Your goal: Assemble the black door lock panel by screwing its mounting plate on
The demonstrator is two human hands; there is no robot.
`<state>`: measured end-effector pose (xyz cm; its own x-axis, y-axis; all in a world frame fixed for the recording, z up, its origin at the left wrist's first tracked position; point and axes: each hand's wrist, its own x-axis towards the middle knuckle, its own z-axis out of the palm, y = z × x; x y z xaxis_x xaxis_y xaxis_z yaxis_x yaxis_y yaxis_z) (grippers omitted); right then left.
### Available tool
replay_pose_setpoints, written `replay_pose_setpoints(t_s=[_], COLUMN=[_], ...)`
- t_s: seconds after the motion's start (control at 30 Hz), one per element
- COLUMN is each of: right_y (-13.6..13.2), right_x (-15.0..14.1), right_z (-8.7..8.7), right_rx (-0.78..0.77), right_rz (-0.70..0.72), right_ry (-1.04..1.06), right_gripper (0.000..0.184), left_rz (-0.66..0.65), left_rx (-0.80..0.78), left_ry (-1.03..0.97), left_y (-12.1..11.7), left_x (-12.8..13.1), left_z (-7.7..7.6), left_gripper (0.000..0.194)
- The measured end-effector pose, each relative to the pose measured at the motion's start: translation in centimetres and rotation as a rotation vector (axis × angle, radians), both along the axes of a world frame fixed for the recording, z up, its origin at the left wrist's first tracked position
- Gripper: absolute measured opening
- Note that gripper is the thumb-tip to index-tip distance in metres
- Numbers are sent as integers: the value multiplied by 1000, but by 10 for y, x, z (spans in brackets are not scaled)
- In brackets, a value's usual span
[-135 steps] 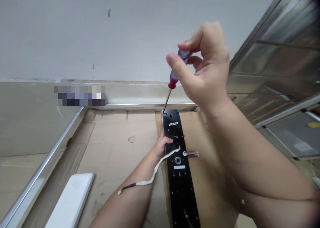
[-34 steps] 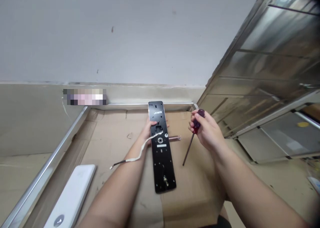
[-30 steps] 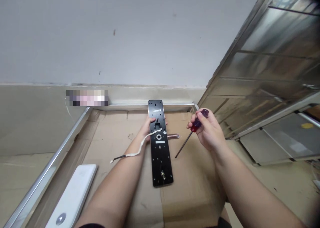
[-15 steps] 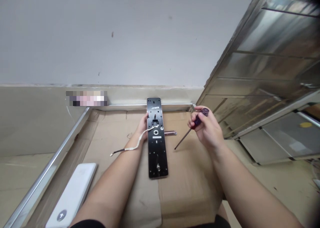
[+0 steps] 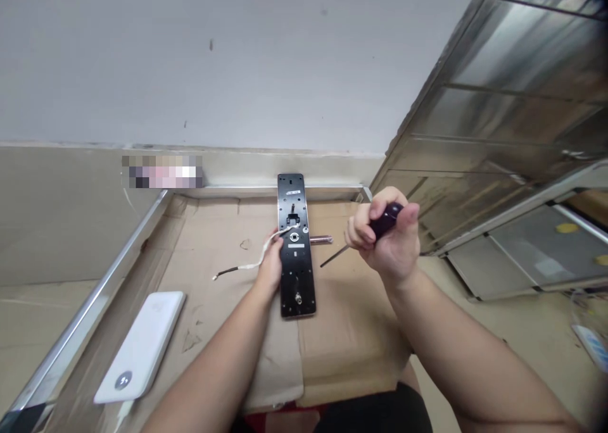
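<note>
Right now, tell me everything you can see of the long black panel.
The long black panel is narrow, with rounded corners and a slightly glossy face. It has small holes, pale labels, a ring around a square opening, and a metal fitting near its closer end. A white cable, dark toward its tip, trails left; a coppery bar sticks out right. It points away from the wearer over cardboard; contact beneath is hidden. The left hand touches its left edge.

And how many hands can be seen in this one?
2: the left hand at the left edge of the black panel, the right hand gripping the screwdriver. What the pixelated patch hides can't be told.
</note>
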<state>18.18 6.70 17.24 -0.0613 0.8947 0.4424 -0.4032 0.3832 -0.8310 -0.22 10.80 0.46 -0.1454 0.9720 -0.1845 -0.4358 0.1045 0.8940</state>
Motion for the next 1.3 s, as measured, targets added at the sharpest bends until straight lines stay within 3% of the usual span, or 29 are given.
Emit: replay_pose_setpoints(t_s=[0.13, 0.4, 0.53, 0.83, 1.0, 1.1, 1.17, 1.3], right_y=[-3, -7, -8, -19, -24, -24, -24, -23], right_x=[-6, -11, -14, -22, -21, -15, -10, -5], right_z=[-5, -15, -19, -20, -19, -19, -19, -17], right_rx=[-4, 6, 12, 24, 172, 231, 219, 77], right_rz=[-72, -20, -32, -117, 30, 107, 207, 436], right_ry=[13, 4, -7, -23, -114, -258, -311, -212], right_gripper=[45, 42, 41, 40, 27, 37, 45, 40], left_rz=[-82, -124, -149, -114, -145, -129, -130, -161], left_rx=[31, 105, 87, 29, 20, 53, 91, 179], left_ry=[102, 161, 200, 245, 299, 399, 492, 645], left_y=[1, 3, 3, 1, -1, 0, 0, -1], left_x=[1, 0, -1, 1, 1, -1, -4, -10], left_z=[3, 6, 3, 2, 13, 19, 22, 20], left_gripper=[38, 39, 47, 43, 39, 38, 38, 43])
